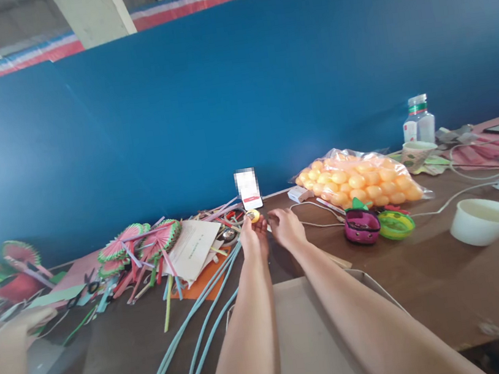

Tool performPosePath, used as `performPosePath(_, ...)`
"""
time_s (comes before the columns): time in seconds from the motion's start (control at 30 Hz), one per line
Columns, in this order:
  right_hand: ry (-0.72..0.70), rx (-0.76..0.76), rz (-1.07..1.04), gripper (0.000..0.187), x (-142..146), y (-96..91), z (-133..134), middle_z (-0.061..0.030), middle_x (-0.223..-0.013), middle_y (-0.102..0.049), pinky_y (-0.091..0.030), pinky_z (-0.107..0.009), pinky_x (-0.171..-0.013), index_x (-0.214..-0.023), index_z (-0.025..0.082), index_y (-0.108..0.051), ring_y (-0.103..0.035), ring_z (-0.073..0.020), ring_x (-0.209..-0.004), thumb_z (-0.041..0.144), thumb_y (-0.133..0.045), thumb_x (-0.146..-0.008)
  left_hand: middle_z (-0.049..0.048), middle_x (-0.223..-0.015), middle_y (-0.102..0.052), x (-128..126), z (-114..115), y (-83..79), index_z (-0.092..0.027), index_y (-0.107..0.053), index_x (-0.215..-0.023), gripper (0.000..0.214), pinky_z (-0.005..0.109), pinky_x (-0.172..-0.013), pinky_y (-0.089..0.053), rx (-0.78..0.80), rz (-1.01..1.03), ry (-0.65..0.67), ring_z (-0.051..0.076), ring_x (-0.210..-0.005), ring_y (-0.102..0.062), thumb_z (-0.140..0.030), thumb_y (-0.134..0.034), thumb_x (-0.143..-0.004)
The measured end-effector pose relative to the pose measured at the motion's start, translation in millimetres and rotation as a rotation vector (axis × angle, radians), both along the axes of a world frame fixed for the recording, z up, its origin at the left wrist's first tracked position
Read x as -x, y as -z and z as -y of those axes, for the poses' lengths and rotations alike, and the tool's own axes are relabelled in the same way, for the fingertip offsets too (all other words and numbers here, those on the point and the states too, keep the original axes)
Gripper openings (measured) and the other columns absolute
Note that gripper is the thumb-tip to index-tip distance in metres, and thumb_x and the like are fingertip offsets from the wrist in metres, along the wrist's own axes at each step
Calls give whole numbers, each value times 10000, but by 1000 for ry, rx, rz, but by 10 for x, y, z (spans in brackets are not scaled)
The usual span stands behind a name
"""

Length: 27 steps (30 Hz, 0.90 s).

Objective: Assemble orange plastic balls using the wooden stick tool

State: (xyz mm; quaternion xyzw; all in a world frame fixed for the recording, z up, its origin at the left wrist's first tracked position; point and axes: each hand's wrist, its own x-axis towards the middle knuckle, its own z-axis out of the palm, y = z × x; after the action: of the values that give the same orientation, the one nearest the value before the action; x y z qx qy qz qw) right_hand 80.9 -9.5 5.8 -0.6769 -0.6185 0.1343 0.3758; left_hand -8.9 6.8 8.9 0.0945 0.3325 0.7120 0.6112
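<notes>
Both my arms reach forward over the brown table (pixel 430 285). My left hand (pixel 253 236) is closed, its fingertips pinching a small yellow ball (pixel 253 215). My right hand (pixel 284 226) lies just to the right of it, fingers curled down toward the table, nearly touching the left; what it holds, if anything, is hidden. A white card on a red stand (pixel 249 191) is right behind the ball. A clear bag of yellow-orange balls (pixel 361 185) lies to the right.
Folded paper fans (pixel 139 239), coloured strips and papers (pixel 193 247) litter the left. Light blue tubes (pixel 191 337) run toward me. A purple toy (pixel 361 225), green dish (pixel 395 224), white bowl (pixel 486 220) and bottle (pixel 419 121) stand right. Another person's hand (pixel 27 320) shows far left.
</notes>
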Motion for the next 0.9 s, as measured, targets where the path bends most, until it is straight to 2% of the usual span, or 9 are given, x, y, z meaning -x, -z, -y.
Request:
performPosePath(0.1,-142,-135,-359,275,13,1,-62,-46,-999,-699,-480,-281,-829,-1037,242,-709,-642,-169,-932,293,-488,-881,77,-828,-648,-31,39,-37,-121,-627,-919,148,236,-691,-514,-86,7,71,121,-697,-623,-222,-519,-907)
performPosePath(0.2,-228,-117,-686,318,22,33,-129,-33,-847,-706,-506,-273,-730,-999,204,-724,-652,-168,-804,381,-497,-863,77,-835,-652,-45,72,-58,-113,-637,-906,143,240,-718,-505,-157,-5,108,117,-699,-623,-203,-527,-892)
performPosePath(0.3,-231,-113,-854,337,18,71,-172,-31,-832,-708,-511,-270,-696,-965,195,-732,-649,-169,-782,442,-572,-803,78,-854,-658,-44,88,-57,-120,-648,-914,131,258,-750,-500,-201,-32,140,122,-716,-628,-207,-561,-866)
performPosePath(0.47,-244,-110,-945,368,12,49,-154,-33,-843,-719,-507,-253,-665,-936,189,-734,-650,-158,-762,484,-654,-731,72,-868,-666,-42,85,-35,-131,-660,-955,158,267,-761,-495,-238,-56,160,129,-738,-633,-214,-605,-832)
performPosePath(0.67,-268,-53,-1031,400,19,3,-127,-36,-830,-731,-512,-249,-664,-948,184,-717,-666,-157,-747,474,-720,-673,80,-910,-672,-57,92,-37,-129,-672,-987,177,251,-751,-499,-248,-84,159,126,-756,-637,-208,-582,-857)
performPosePath(0.9,-229,-43,-1016,404,7,9,-138,-35,-761,-707,-496,-252,-640,-966,176,-729,-653,-166,-736,483,-685,-705,98,-905,-666,-71,116,-87,-112,-666,-996,250,269,-747,-510,-213,-64,148,137,-741,-634,-318,-556,-908)
